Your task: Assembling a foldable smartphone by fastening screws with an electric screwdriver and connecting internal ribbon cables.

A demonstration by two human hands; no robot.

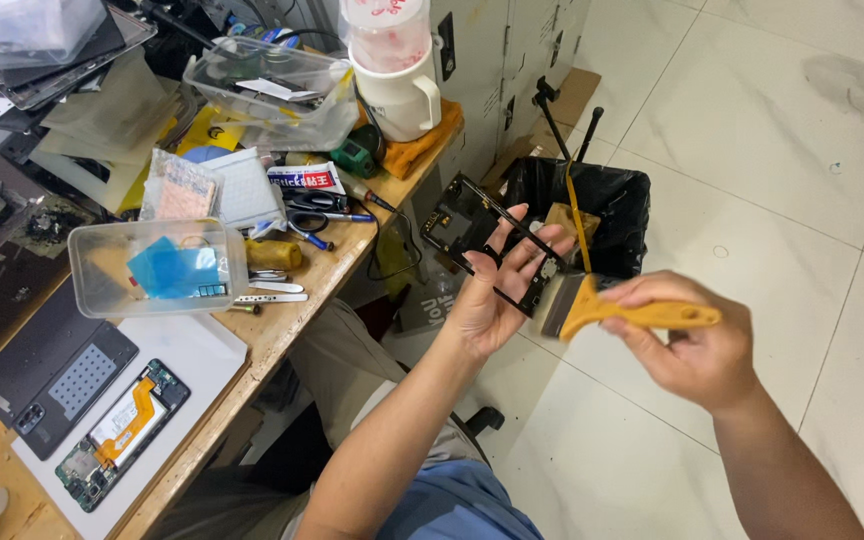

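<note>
Brush point(592, 305) with an orange plastic handle and flat dark bristles is sitting clamped in the right hand point(692, 350), sweeping a thin black phone frame point(482, 235) that the left hand point(497, 290) is gripping, fingers spread behind it, over the black-lined bin point(612, 205); lighter, angled strokes seem needed.

The left hand point(492, 295) covers the middle of the black phone frame point(462, 215), so its lower half barely shows. Brush bristles point(555, 305) blur against that frame. Behind the frame, the black-lined bin point(602, 205) hides its base; its contents can't be made out.
</note>
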